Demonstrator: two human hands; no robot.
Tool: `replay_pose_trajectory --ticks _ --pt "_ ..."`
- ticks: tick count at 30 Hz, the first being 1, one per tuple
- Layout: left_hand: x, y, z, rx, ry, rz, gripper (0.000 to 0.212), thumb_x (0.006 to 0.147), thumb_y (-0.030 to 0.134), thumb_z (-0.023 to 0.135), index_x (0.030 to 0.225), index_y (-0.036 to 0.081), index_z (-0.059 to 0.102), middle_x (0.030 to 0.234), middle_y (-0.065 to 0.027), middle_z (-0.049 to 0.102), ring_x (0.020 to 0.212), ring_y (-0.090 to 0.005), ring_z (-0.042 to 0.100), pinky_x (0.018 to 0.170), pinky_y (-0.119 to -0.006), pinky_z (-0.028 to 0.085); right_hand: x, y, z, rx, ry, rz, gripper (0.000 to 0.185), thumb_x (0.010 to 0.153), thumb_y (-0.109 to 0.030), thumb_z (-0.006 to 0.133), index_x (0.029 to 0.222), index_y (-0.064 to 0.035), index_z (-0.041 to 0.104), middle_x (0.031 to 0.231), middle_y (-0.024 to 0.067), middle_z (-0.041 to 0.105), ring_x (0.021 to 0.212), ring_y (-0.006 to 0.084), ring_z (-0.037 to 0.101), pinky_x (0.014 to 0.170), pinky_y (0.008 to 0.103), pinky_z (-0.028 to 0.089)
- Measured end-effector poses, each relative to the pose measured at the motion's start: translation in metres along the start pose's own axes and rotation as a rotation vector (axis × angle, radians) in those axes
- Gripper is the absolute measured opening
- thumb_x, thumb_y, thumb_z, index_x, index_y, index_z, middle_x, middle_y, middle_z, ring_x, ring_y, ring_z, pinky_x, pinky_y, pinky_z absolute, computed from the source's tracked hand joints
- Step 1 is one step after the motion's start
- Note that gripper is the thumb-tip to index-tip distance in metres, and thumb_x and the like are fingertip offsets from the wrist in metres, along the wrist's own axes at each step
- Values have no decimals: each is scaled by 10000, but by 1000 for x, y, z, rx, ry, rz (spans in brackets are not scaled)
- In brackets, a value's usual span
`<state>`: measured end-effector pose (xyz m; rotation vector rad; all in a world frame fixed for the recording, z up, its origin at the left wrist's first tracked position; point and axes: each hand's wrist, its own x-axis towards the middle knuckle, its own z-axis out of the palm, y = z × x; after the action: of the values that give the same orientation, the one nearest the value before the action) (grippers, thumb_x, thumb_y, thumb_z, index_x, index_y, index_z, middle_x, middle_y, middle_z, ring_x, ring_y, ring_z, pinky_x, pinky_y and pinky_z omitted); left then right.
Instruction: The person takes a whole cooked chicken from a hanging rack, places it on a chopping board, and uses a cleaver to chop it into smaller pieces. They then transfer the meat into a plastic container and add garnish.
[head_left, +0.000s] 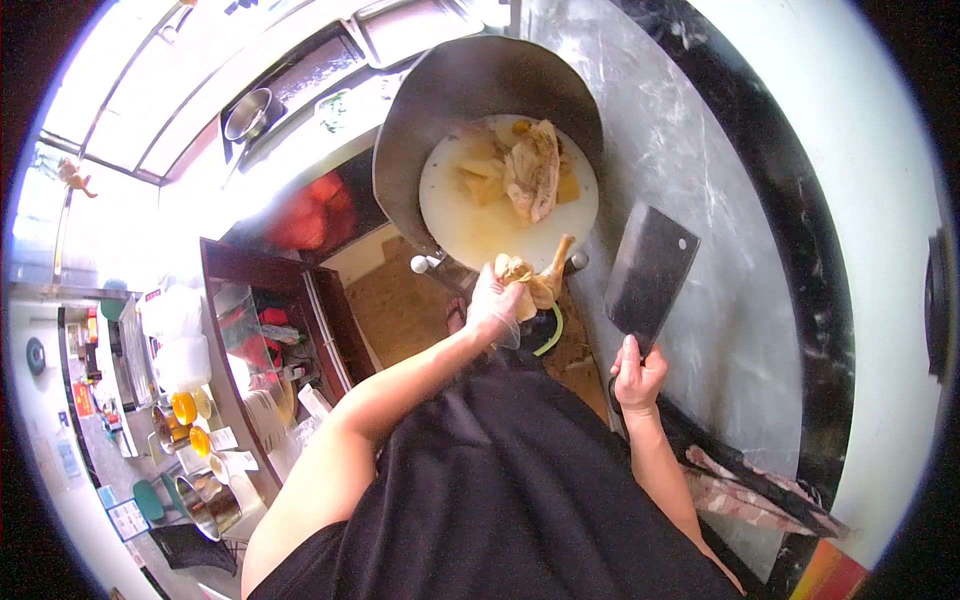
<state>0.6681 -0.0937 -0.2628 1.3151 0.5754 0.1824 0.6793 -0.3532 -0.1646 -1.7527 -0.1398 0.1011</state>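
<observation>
My left hand (495, 306), in a clear plastic glove, grips a piece of cooked poultry (546, 283) with a leg bone sticking up. It is just off the near edge of a round white cutting board (457, 232). A larger meat piece (534, 172) and some yellowish chunks (484, 184) lie on that board. A curved metal guard (487, 75) rises around its far side and left. My right hand (640, 375) holds a cleaver (652, 274) by its handle, blade pointing away from me, to the right of the board.
A grey wall panel (705, 225) with a black border runs along my right. Cloths (750, 491) hang at lower right. To my left are a glass-fronted cabinet (247, 322), orange-lidded jars (184, 409) and a metal pot (206, 506). A steel bowl (249, 115) sits at upper left.
</observation>
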Motion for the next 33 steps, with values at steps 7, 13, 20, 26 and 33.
replay_pose_trajectory --ticks 7,13,20,26,33 --pt "-3 95 -43 -333 64 -315 364 907 115 638 1263 140 565 1166 -59 651 1030 -233 656 819 -425 563 2 -4 14 -41 -50 45 208 1015 -148 556 825 -63 554 647 2 535 533 98 502 484 277 425" --pt "36 277 -140 -894 259 -470 415 922 174 635 1316 125 512 1175 -122 612 970 -279 661 829 -377 585 24 6 50 182 48 163 178 1010 -118 551 847 -44 553 582 -18 513 469 82 485 437 253 394" --pt "235 323 -291 -333 590 171 372 859 103 633 1205 40 512 1025 -118 601 856 -208 647 677 -328 548 46 -15 111 -58 35 118 119 1015 -118 547 962 -14 570 604 -7 520 488 69 484 449 246 416" --pt "394 278 -402 420 714 803 205 784 20 683 973 26 603 884 -60 645 821 -152 630 752 -313 517 60 -64 160 -35 45 108 185 1020 -104 533 848 -41 554 600 -9 529 485 71 482 458 246 411" --pt "429 243 -403 363 527 795 191 786 15 603 977 14 611 880 -83 685 817 -192 668 768 -309 532 45 -53 167 -319 160 133 193 1021 -106 530 837 -48 543 584 -5 533 472 75 480 458 235 406"
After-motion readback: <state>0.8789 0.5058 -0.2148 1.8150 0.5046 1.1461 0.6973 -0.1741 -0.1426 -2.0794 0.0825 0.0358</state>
